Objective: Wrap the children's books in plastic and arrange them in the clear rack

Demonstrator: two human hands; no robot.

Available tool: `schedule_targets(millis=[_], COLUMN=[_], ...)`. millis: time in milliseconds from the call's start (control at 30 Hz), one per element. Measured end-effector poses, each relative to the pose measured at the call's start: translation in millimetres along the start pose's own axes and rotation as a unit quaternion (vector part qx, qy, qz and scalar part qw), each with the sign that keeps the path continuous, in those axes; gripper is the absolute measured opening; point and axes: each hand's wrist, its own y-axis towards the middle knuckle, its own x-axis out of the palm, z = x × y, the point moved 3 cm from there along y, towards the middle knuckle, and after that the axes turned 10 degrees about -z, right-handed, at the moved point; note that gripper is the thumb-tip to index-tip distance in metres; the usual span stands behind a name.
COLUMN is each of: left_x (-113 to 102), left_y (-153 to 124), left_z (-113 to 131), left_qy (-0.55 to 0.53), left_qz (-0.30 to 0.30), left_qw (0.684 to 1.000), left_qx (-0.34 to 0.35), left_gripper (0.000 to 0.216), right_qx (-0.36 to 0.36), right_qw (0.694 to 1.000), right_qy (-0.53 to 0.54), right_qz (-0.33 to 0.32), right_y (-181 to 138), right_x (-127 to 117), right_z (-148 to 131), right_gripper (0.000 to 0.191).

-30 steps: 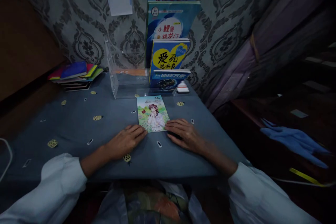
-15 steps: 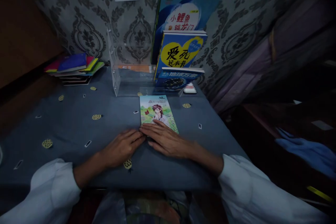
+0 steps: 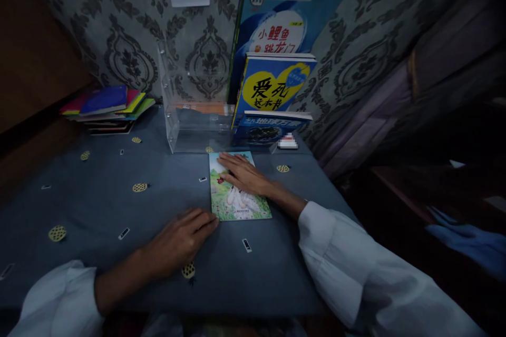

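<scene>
A thin green picture book [image 3: 245, 206] lies flat on the blue-grey tablecloth [image 3: 118, 205] in front of me. My right hand [image 3: 243, 172] rests palm down on the book's upper half, fingers stretched toward its top left corner. My left hand [image 3: 179, 239] lies flat on the cloth, fingertips touching the book's lower left corner. Both arms wear white sleeves.
A clear acrylic book stand [image 3: 185, 116] sits at the back against the patterned wall, holding three upright blue books [image 3: 272, 84]. A stack of colourful books [image 3: 106, 108] lies at the back left. A curtain hangs at the right; blue cloth [image 3: 470, 239] lies lower right.
My right hand slid from the book's lower right edge across it and up onto its upper half. My left hand stayed at the lower left corner. The view shifted slightly.
</scene>
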Motion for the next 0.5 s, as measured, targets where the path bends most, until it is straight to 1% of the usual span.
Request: schedule_targets(millis=[100, 167, 267, 300, 367, 433, 500], left_x=[-8.8, -14.0, -14.5, -11.8, -2.6, 9.3, 19.8], left_y=[6.3, 11.9, 21.7, 25.3, 32.4, 40.1, 49.7], left_z=[-1.6, -4.3, -15.3, -22.1, -39.5, -57.2, -68.5], left_qy=[-0.046, -0.08, -0.081, -0.065, -0.024, -0.001, -0.016], left_qz=[-0.012, -0.037, -0.062, -0.059, -0.038, -0.017, -0.008], left_qw=[0.999, 0.996, 0.994, 0.995, 0.992, 0.982, 0.975], left_qx=[-0.015, -0.02, -0.032, -0.051, -0.116, -0.189, -0.219], left_gripper=[0.031, 0.029, 0.028, 0.027, 0.028, 0.039, 0.047], right_qx=[0.062, 0.104, 0.129, 0.129, 0.123, 0.12, 0.119], right_qw=[0.998, 0.993, 0.988, 0.988, 0.988, 0.988, 0.987], right_qy=[-0.002, 0.004, 0.008, 0.009, 0.012, 0.02, 0.032], right_qz=[0.034, 0.058, 0.079, 0.083, 0.089, 0.095, 0.101], right_y=[-15.5, -30.5, -53.0, -59.5, -69.8, -76.6, -80.3], right_x=[1.6, 3.1, 5.5, 6.1, 7.1, 7.7, 7.3], right_z=[16.5, 24.7, 29.2, 28.7, 25.6, 20.9, 15.4], right_gripper=[0.062, 0.066, 0.065, 0.064, 0.06, 0.057, 0.053])
